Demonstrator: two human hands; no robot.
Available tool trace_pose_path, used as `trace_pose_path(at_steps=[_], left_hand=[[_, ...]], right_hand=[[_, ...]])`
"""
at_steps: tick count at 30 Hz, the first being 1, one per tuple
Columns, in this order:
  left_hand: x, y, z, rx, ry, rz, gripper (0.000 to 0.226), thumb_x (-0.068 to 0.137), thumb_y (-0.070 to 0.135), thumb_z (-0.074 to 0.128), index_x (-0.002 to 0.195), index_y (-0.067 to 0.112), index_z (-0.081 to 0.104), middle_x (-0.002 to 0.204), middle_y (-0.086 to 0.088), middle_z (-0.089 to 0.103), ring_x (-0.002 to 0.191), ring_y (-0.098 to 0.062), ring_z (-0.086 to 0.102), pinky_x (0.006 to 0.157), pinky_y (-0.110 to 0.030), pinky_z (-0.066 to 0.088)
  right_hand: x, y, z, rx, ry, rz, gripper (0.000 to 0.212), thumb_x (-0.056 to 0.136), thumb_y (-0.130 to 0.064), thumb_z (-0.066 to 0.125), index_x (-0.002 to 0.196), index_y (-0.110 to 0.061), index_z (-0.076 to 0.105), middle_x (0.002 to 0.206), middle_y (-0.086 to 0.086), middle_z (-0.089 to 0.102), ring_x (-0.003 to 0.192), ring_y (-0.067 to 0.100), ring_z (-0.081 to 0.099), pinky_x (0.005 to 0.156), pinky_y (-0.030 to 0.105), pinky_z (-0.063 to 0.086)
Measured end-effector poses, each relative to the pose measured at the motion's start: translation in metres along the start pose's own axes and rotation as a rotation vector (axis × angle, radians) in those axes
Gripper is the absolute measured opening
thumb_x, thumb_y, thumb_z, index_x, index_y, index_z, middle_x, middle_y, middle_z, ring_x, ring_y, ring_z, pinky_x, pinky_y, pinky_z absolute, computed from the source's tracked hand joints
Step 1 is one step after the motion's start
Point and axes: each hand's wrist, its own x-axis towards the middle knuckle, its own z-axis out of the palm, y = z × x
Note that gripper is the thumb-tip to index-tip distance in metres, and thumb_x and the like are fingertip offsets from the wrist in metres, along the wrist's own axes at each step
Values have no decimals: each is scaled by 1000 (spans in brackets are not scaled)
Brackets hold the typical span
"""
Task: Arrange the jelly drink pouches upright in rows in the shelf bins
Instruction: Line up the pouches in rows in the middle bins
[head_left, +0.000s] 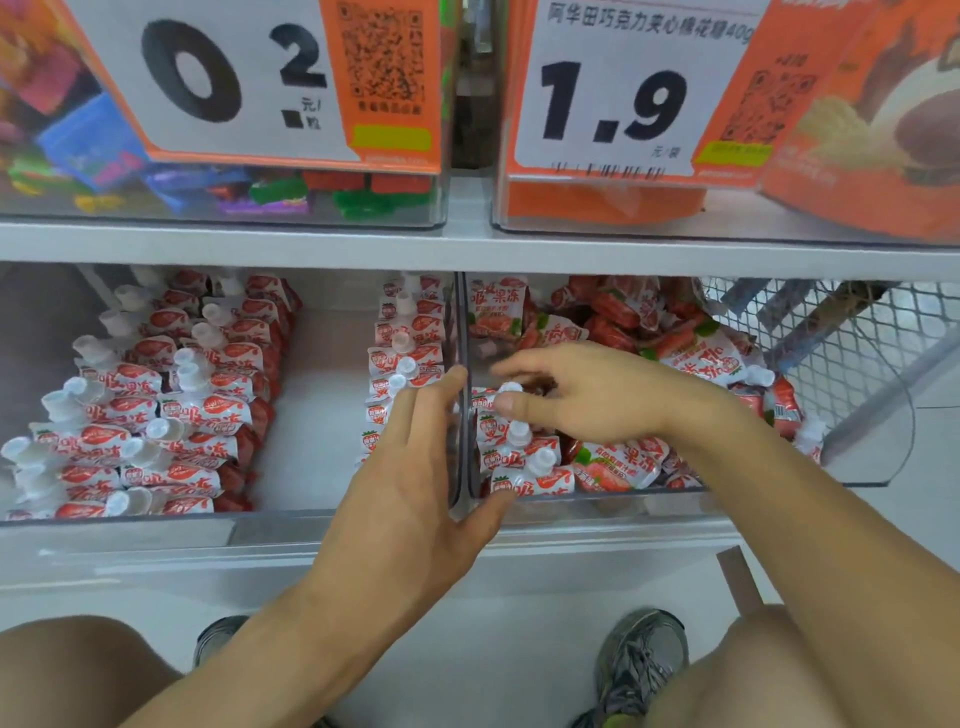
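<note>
The white-and-red strawberry jelly drink pouches with white screw caps (511, 457) stood in a partial row along the left wall of the right clear plastic shelf bin (597, 500); loose pouches lay heaped behind. The right hand (587, 397) pinched one pouch's cap. The left hand (415, 467), fingers straight, braced the divider. Next, judged: seat that pouch upright, extending the row.

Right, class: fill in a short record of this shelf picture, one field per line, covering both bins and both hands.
left bin: pouches upright in rows, a bare strip between them
right bin: one upright row at its left wall, loose pile behind
left hand: fingers straight, against the divider between the bins
right hand: over the right bin, thumb at a white cap
</note>
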Motion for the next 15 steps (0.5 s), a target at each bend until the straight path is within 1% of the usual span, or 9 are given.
trace_pose_path(at_steps=[1,3,5,6,7,8,10,13,15], left_hand=[[0,1,0,-11,-6,-5,86,69,41,80,137,28,30,125,12,45,106,-5,55,82,-38,55],[0,3,-1,-27,-17,-17,85,70,40,80,138,26,32,125,12,45,108,-10,57,82,-40,55],[1,5,-1,-32,-15,-21,85,69,39,81,138,26,33,124,11,46,106,-11,58,82,-40,55],[1,5,-1,-30,-12,-19,85,69,39,81,138,26,33,124,11,47,105,-10,58,82,-38,55],[1,6,0,-26,-10,-19,86,68,38,82,138,26,33,124,11,47,104,-9,58,83,-37,55],[1,6,0,-23,-9,-19,87,67,38,83,138,26,33,125,11,48,104,-7,58,84,-34,54],[0,6,-1,-16,-12,-16,88,66,38,83,138,25,34,126,11,49,100,-1,55,85,-20,50],[-1,3,0,4,-21,-8,87,66,38,83,138,24,36,126,12,50,94,7,50,80,3,37],[-1,0,1,2,-20,1,88,66,40,83,138,25,35,126,13,50,93,12,51,78,6,34]], right_hand=[[-4,2,-2,72,36,4,52,95,-57,48,140,-32,51,132,-12,61,107,-2,59,98,26,47],[-11,6,-9,173,237,8,38,95,-52,51,126,-34,62,118,-17,66,102,-4,61,90,19,48],[-5,12,-17,170,482,29,20,95,-45,56,107,-34,67,103,-17,69,94,0,64,82,21,50],[3,17,-20,143,542,53,15,94,-41,58,103,-32,67,100,-14,69,95,4,65,81,22,51],[13,20,-22,99,555,85,17,93,-39,60,106,-30,66,105,-10,70,99,9,65,85,23,50],[23,23,-23,45,543,118,26,93,-39,62,116,-27,65,115,-6,68,107,13,64,92,25,48],[43,28,-23,-13,485,128,49,92,-41,64,137,-24,52,138,-3,57,123,18,55,103,27,41],[69,28,-18,1,371,85,71,89,-44,67,148,-24,34,147,2,47,127,22,52,96,27,39],[84,31,-11,3,396,110,77,87,-43,70,149,-19,32,145,7,49,124,25,55,93,28,42]])
